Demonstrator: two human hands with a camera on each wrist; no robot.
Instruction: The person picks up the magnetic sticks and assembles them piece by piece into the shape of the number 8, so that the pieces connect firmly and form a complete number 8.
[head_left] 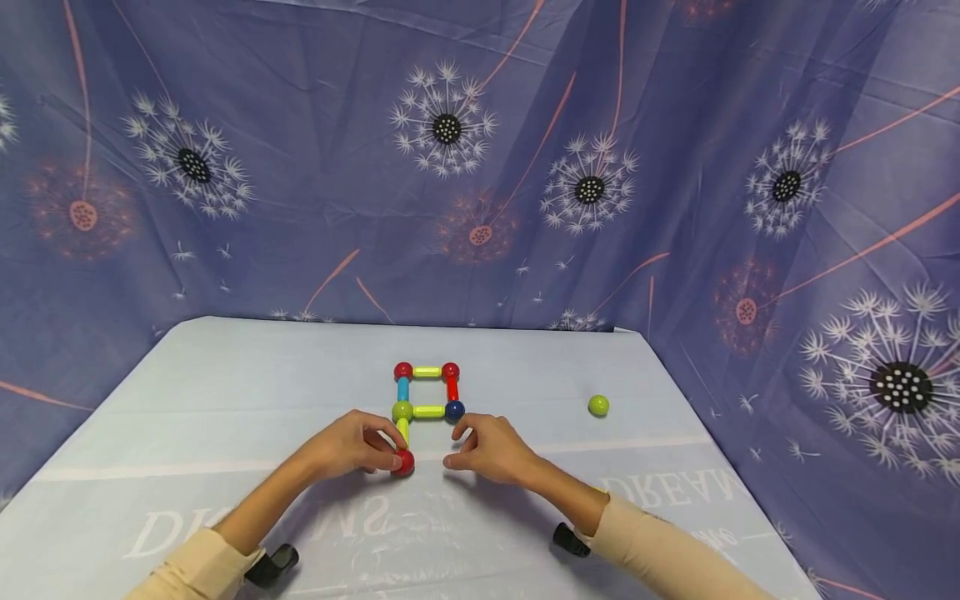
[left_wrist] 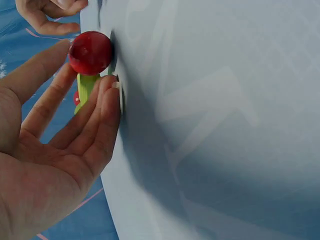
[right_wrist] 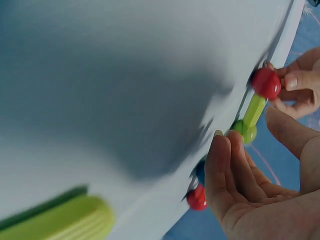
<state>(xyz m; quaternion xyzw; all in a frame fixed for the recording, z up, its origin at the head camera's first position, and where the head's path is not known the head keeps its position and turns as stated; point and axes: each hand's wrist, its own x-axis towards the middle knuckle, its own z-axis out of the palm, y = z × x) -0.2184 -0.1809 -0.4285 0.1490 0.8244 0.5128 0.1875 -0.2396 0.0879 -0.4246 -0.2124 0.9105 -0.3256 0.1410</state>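
Observation:
A flat figure of balls and rods lies on the table. Its square has two red balls at the back, a dark blue ball (head_left: 454, 410) at front right and a green ball (head_left: 402, 411) at front left. From the green ball a yellow-green rod (head_left: 403, 429) runs toward the person and ends at a red ball (head_left: 403, 462). My left hand (head_left: 348, 446) pinches this red ball, thumb on its near left side, with fingertips by the rod. My right hand (head_left: 495, 450) hovers just right of it, thumb and fingers apart and slightly bent, holding nothing.
On the right side of the table (head_left: 225, 358) sits a loose green ball (head_left: 598, 406). Another yellow-green rod (right_wrist: 60, 220) lies near the right wrist, mostly hidden by the forearm in the head view. A patterned blue curtain (head_left: 337, 167) hangs behind and to the right.

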